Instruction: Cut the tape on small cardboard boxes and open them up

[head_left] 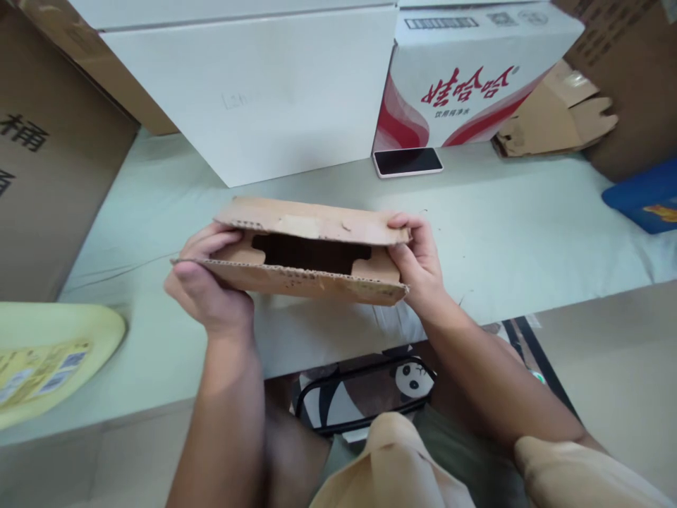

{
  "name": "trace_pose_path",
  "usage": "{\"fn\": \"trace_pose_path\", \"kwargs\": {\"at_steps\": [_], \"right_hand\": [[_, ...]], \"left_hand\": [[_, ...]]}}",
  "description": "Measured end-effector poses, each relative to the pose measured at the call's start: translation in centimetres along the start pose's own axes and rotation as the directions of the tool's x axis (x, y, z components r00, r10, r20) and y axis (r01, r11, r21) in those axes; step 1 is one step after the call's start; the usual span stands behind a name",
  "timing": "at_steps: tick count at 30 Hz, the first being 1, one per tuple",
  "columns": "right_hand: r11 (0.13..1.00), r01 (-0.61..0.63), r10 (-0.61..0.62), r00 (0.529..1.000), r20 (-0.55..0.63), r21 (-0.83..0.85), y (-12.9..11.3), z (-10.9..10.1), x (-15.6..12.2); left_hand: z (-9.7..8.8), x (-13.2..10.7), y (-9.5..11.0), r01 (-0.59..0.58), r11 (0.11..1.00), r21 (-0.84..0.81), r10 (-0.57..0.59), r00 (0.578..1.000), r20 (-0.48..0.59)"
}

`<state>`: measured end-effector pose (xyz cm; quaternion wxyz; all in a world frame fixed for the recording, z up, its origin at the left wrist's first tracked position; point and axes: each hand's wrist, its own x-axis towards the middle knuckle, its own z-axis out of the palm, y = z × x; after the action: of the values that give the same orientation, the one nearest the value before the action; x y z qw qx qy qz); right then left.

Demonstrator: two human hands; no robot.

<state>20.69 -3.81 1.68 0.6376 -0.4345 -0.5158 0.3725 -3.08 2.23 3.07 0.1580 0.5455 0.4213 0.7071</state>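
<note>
A small brown cardboard box (317, 282) is held up in front of me, over the pale green surface. Its near end gapes, with the top and bottom flaps apart and a dark inside showing between two notched side flaps. My left hand (211, 282) grips the box's left end, thumb on the lower flap and fingers inside the opening's left corner. At the right end my right hand (420, 261) pinches the upper flap and side between thumb and fingers. What lies inside the box is too dark to make out.
Behind the box stand a large white carton (254, 99) and a white-and-red carton (465, 85). A phone (407, 161) lies before them. Folded cardboard (555, 116) and a blue package (648, 197) are at right. A pale yellow container (58, 353) sits at left, near a brown carton (47, 162).
</note>
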Motion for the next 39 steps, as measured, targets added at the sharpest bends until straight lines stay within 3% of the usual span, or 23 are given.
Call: {"fn": "trace_pose_path", "kwargs": {"at_steps": [4, 13, 24, 28, 39], "right_hand": [[0.998, 0.008, -0.01, 1.0, 0.019, 0.07, 1.0, -0.4, -0.1], [0.999, 0.051, -0.051, 0.999, 0.015, -0.017, 1.2, -0.4, -0.1], [0.998, -0.017, 0.017, 1.0, 0.005, 0.059, 1.9, -0.4, -0.2], [0.996, 0.014, -0.015, 1.0, 0.012, 0.091, 2.2, -0.2, -0.4], [1.0, -0.014, 0.014, 1.0, 0.016, 0.0, 1.8, -0.3, -0.5]], "left_hand": [[0.1, 0.1, -0.6, -0.055, 0.988, -0.147, 0.049, 0.998, -0.046], [-0.8, 0.7, -1.7, -0.036, 0.996, -0.087, 0.043, 0.996, 0.077], [-1.5, 0.9, -1.6, 0.017, 0.996, -0.092, 0.003, 0.975, 0.221], [-1.8, 1.1, -1.4, 0.005, 0.997, -0.078, 0.016, 0.966, 0.258], [-1.7, 1.2, -0.6, 0.07, 0.995, -0.068, -0.05, 0.963, 0.266]]}}
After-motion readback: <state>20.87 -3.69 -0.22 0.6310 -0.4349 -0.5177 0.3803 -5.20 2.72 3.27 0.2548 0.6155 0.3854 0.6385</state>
